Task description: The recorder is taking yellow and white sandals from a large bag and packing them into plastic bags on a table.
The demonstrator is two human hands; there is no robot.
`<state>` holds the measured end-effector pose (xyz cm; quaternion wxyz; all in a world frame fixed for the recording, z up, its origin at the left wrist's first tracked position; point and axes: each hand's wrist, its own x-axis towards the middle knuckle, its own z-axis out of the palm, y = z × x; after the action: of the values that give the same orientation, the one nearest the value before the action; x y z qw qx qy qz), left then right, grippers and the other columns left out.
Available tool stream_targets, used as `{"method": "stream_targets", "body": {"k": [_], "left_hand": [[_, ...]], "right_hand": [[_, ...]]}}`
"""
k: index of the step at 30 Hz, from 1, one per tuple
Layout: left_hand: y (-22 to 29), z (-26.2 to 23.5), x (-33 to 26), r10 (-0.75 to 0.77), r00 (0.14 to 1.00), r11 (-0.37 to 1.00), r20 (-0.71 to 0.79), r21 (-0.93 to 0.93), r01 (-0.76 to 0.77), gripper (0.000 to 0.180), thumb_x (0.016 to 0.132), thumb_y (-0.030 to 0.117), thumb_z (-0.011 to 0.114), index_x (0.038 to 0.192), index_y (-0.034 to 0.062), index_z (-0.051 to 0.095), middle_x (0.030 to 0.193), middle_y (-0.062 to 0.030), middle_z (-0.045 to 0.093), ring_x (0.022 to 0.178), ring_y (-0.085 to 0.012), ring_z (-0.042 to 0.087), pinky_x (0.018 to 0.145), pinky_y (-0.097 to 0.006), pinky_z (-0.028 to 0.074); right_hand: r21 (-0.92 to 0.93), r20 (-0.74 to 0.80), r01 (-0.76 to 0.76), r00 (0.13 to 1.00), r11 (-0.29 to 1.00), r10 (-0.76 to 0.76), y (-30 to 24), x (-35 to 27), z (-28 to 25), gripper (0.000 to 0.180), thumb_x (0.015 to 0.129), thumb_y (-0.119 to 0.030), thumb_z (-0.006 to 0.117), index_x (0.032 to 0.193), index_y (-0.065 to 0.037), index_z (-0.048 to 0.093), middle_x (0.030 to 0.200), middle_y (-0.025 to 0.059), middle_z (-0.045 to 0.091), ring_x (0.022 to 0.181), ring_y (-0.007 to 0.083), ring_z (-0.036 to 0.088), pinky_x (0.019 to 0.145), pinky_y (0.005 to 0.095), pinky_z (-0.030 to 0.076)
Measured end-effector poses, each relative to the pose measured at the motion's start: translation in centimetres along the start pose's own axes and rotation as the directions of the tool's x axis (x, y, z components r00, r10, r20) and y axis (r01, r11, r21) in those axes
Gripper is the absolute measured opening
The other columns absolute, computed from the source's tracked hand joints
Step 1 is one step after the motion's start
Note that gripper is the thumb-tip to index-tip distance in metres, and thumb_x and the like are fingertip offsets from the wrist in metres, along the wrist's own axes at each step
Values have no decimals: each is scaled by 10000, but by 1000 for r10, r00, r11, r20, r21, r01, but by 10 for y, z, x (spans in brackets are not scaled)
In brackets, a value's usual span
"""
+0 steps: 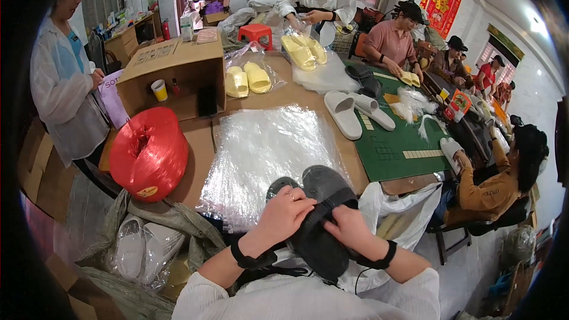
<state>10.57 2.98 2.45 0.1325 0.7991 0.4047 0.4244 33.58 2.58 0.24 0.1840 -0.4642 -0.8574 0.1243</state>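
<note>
A pair of black slide slippers (326,252) is held up over my lap at the table's front edge, one slipper partly behind the other. My left hand (283,218) grips them from the left, its fingers curled over the strap. From the other side my right hand (351,229) closes on the slipper's edge by the strap, with some fingers hidden inside. Just beyond lies a stack of clear plastic bags (269,148). A pair of grey slippers (342,117) rests farther right on the table.
A big red roll of plastic twine (149,154) stands left, before an open cardboard box (172,71). Bagged white slippers (145,249) fill a sack at lower left. Yellow slippers (256,78) lie at the back. Co-workers stand and sit around the green mat (385,148).
</note>
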Motion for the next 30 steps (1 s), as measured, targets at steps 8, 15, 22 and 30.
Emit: {"method": "stream_targets", "body": {"k": [8, 15, 22, 30], "left_hand": [[-6, -8, -4, 84, 991, 955, 105, -294, -50, 206, 839, 59, 742, 1041, 93, 764, 879, -59, 627, 856, -245, 586, 775, -346, 489], [-25, -44, -5, 107, 979, 944, 171, -326, -47, 182, 837, 30, 725, 1009, 74, 765, 884, -58, 634, 877, -239, 577, 791, -347, 470], [-45, -74, -20, -71, 993, 996, 98, -39, 75, 199, 817, 32, 714, 1010, 65, 749, 928, -69, 629, 933, -260, 584, 829, -356, 478], [-42, -81, -75, -327, 942, 892, -72, 306, 333, 639, 745, 110, 764, 1352, 145, 569, 1204, -135, 520, 1067, -314, 564, 943, -427, 463]], "right_hand": [[87, -248, 11, 969, 996, 11, -3, 78, 55, 292, 885, -267, 666, 851, 9, 578, 792, 255, 581, 713, 442, 620, 649, 507, 514], [58, -375, -17, 926, 998, 37, -37, 171, 75, 277, 914, -228, 651, 949, 19, 530, 906, 246, 598, 772, 452, 634, 676, 521, 518], [170, -388, -114, 905, 979, 173, -34, 192, 88, 564, 911, -237, 674, 1315, 73, 431, 1193, 282, 520, 1084, 450, 565, 906, 473, 491], [323, -298, 183, 951, 928, -83, -35, 27, 17, 191, 830, -103, 756, 1017, -71, 733, 884, 121, 726, 802, 270, 714, 702, 357, 572]]}}
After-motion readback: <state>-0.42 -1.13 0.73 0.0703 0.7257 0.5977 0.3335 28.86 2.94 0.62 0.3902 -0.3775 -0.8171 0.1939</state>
